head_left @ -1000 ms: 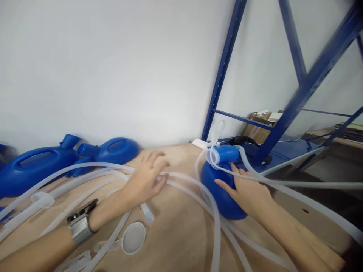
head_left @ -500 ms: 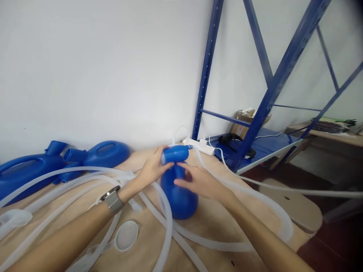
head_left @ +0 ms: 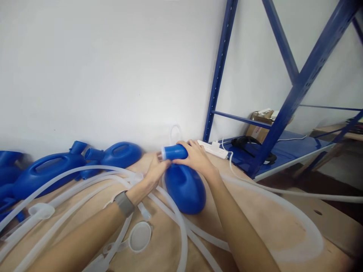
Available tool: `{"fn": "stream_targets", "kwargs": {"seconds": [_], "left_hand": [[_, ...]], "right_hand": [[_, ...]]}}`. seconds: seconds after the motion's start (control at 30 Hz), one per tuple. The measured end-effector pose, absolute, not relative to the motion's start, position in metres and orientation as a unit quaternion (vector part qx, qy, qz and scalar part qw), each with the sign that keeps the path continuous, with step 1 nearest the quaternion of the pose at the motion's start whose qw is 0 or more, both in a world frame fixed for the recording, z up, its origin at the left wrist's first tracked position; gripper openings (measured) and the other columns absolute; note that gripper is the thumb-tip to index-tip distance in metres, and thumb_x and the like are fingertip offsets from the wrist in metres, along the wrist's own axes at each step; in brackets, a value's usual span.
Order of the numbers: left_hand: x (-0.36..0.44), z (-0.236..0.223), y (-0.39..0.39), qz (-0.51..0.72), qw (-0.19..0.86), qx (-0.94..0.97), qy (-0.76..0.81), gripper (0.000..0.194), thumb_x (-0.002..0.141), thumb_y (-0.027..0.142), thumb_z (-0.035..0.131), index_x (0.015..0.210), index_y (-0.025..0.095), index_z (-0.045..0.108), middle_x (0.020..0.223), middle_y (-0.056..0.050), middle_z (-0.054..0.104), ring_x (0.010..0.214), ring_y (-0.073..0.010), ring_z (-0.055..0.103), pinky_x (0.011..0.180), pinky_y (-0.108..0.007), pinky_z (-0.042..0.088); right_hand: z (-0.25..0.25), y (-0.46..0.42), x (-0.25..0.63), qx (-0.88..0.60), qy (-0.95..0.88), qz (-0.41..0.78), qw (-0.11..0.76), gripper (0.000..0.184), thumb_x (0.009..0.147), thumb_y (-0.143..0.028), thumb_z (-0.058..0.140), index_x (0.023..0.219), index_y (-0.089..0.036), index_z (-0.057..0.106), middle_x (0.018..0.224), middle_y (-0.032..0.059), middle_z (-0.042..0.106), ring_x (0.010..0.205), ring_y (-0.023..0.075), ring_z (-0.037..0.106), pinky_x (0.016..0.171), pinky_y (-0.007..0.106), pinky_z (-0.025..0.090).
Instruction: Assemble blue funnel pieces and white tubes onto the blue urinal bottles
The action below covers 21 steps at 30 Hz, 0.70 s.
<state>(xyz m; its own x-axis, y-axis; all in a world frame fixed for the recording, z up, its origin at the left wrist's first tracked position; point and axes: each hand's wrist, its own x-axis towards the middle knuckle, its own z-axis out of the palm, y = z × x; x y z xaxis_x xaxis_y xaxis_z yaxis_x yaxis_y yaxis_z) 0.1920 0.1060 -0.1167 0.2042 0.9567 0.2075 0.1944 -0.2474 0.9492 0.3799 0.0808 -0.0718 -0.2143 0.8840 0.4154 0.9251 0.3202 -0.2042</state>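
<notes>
A blue plastic urinal bottle (head_left: 185, 189) stands in front of me on the brown-covered table, its neck pointing left with a whitish ring (head_left: 163, 153) at the mouth. My right hand (head_left: 195, 156) is closed over the back end of the neck, fingers on top and thumb on the near side. At the mouth, my left hand (head_left: 155, 168) grips the ring end, thumb below and fingertips partly hidden behind it. A grey watch band (head_left: 124, 204) is on the left wrist. Near the left forearm lies a round translucent cap (head_left: 140, 237) with a strap.
More blue bottles (head_left: 53, 172) lie along the wall at left. Translucent hoses (head_left: 183, 241) loop across the table. A white power strip (head_left: 214, 150) with a cord sits behind, beside a blue metal rack (head_left: 218, 75) bearing a cardboard box (head_left: 256, 130) and a black object (head_left: 252, 147).
My right hand has moved up from the bottle's body to wrap the back of its neck. The left hand has shifted toward the mouth. The bottle has tilted slightly, and the view has swung right.
</notes>
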Motion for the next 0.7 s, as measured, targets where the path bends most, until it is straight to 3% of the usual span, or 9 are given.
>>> {"fn": "stream_targets", "kwargs": {"seconds": [0.13,0.3,0.43,0.53,0.7], "left_hand": [[0.19,-0.118,0.106,0.412,0.484,0.624,0.455,0.033,0.08,0.027,0.069,0.11,0.013,0.066,0.096,-0.012,0.073,0.086,-0.0233,0.072,0.073,-0.035,0.062],[0.178,-0.11,0.113,0.368,0.512,0.637,0.445,0.025,0.071,0.023,0.076,0.092,0.014,0.068,0.084,-0.008,0.073,0.077,-0.0202,0.072,0.075,-0.035,0.062],[0.162,-0.102,0.123,0.313,0.472,0.695,0.444,0.027,0.069,0.025,0.081,0.091,0.014,0.069,0.081,-0.005,0.073,0.077,-0.0195,0.071,0.073,-0.031,0.061],[0.149,-0.096,0.128,0.255,0.41,0.745,0.461,0.021,0.079,0.028,0.079,0.09,0.012,0.07,0.079,-0.003,0.071,0.076,-0.018,0.07,0.072,-0.03,0.059],[0.139,-0.09,0.129,0.153,0.254,0.804,0.516,0.028,0.098,0.036,0.068,0.114,0.014,0.068,0.11,-0.007,0.071,0.092,-0.0203,0.07,0.08,-0.038,0.061]], "right_hand": [[-0.077,0.083,0.381,-0.589,-0.769,-0.04,0.248,0.069,0.085,-0.061,0.075,0.142,-0.026,0.058,0.119,0.0126,0.063,0.114,0.0359,0.058,0.099,0.05,0.045],[-0.076,0.081,0.376,-0.588,-0.772,-0.047,0.237,0.072,0.079,-0.054,0.081,0.141,-0.026,0.058,0.127,0.0134,0.062,0.117,0.0394,0.054,0.098,0.056,0.044],[-0.075,0.08,0.373,-0.581,-0.778,-0.025,0.235,0.069,0.081,-0.046,0.079,0.143,-0.026,0.055,0.129,0.0132,0.062,0.118,0.0379,0.055,0.099,0.053,0.042],[-0.076,0.078,0.369,-0.577,-0.78,-0.02,0.241,0.066,0.085,-0.041,0.077,0.145,-0.026,0.053,0.126,0.0123,0.063,0.115,0.0354,0.057,0.098,0.048,0.042],[-0.075,0.076,0.359,-0.562,-0.795,-0.052,0.223,0.064,0.088,-0.04,0.075,0.147,-0.026,0.055,0.129,0.0131,0.063,0.115,0.0366,0.056,0.096,0.048,0.042]]}}
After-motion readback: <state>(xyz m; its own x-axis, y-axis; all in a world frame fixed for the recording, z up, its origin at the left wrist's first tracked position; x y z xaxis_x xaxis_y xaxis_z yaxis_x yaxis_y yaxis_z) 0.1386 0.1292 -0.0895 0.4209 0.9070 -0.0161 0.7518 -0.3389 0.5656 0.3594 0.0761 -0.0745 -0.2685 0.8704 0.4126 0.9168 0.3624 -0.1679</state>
